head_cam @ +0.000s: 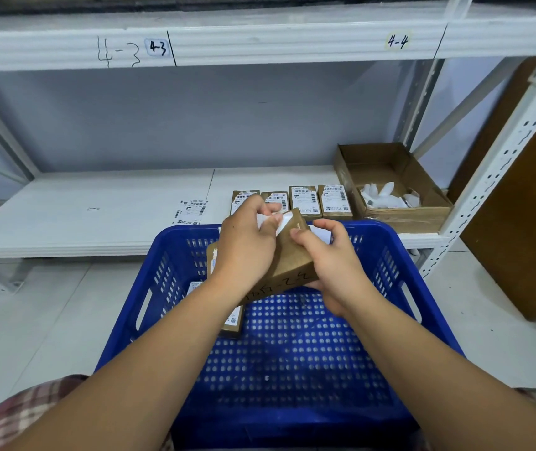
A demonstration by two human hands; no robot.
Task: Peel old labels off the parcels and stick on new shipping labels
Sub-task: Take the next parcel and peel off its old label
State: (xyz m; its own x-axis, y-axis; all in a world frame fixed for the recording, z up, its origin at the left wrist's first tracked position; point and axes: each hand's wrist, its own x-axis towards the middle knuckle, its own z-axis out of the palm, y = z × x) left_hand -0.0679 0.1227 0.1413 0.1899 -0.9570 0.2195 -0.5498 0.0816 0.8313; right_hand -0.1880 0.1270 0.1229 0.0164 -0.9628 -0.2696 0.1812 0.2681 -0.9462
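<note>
Mostly cardboard, paper, plastic and painted metal.
The parcel (292,262) you hold is matt brown cardboard, slightly rough. The label (284,220) you're lifting off it is thin, smooth white paper. Your basket (390,265) is blue plastic with a faint sheen. The shelf (97,219) looks like matt white painted metal. The open box (422,213) is raw cardboard holding smooth white paper scraps (387,196). The board (520,222) at your right is dull brown wood. The floor (32,314) is pale glossy tile. Your clothing (9,424) is checked cloth.
</note>
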